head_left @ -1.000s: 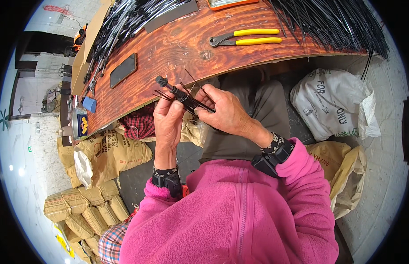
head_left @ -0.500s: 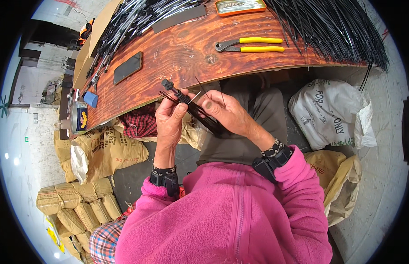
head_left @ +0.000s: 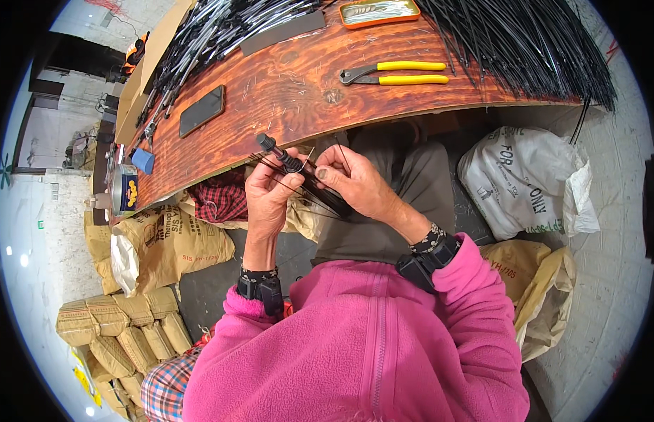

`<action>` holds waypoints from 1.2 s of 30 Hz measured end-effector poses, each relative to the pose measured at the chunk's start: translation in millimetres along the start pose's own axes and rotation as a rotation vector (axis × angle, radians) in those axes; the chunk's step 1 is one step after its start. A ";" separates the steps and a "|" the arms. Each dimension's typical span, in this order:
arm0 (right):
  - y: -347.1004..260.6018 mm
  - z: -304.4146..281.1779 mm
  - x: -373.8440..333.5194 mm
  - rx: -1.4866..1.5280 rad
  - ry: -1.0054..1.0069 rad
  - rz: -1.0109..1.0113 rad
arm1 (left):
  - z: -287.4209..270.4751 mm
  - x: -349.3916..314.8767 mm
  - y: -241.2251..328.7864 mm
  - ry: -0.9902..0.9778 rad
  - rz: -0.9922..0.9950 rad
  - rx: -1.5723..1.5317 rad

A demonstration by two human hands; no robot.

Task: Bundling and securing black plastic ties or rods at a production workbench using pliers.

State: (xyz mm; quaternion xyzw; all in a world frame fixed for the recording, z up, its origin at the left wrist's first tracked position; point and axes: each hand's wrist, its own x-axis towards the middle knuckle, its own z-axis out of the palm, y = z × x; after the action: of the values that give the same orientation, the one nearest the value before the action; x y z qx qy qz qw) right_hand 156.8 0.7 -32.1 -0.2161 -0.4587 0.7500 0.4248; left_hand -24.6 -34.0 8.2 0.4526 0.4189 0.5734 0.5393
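The head view shows us the left hand (head_left: 268, 200) closed on a bundle of black strands (head_left: 325, 197), thumb on the near side. The right hand (head_left: 369, 185) has its thumb against bent fingers, with a thin dark strand (head_left: 341, 152) poking out on the far side; we cannot tell whether it grips anything more.

A black ribbed piece (head_left: 265, 143) rises from the left fingertips, its capped end to the far left. Its long axis slopes toward the near right, roughly in line with the bundle, which runs on under the right hand. The left hand is the nearer to this piece, touching it; the right thumb sits just right of its lower end, with a pale sliver (head_left: 310, 155) standing up in the gap. The right palm hides part of the bundle from us.

Farther out, the edge of the wooden table (head_left: 285, 91) passes just beyond the hands. On it we see a phone (head_left: 202, 111) to the left, yellow-handled pliers (head_left: 411, 73) to the far right, an orange-rimmed tray (head_left: 380, 24) beyond those and a heap of black ties (head_left: 531, 49) at the far right corner. Nothing stands between the two hands except the sliver and strands.
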 end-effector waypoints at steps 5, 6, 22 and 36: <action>-3.3 1.8 -0.9 0.031 -0.010 -0.003 | 2.8 -0.6 -2.3 0.010 0.045 -0.011; -4.6 2.5 -1.7 0.034 -0.006 -0.006 | 4.3 -0.9 -1.9 0.026 0.055 0.004; -13.0 3.1 0.7 -0.064 0.048 -0.039 | -2.6 5.1 0.6 -0.052 0.030 0.017; -23.7 -5.5 3.8 -0.358 0.109 -0.055 | -4.5 19.0 -10.4 -0.044 -0.023 0.017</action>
State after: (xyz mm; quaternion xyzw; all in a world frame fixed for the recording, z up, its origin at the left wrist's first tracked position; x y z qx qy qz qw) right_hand 169.1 11.8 -13.9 -0.3160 -0.5670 0.6317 0.4238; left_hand -26.7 -14.3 -1.7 0.4650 0.4168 0.5535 0.5510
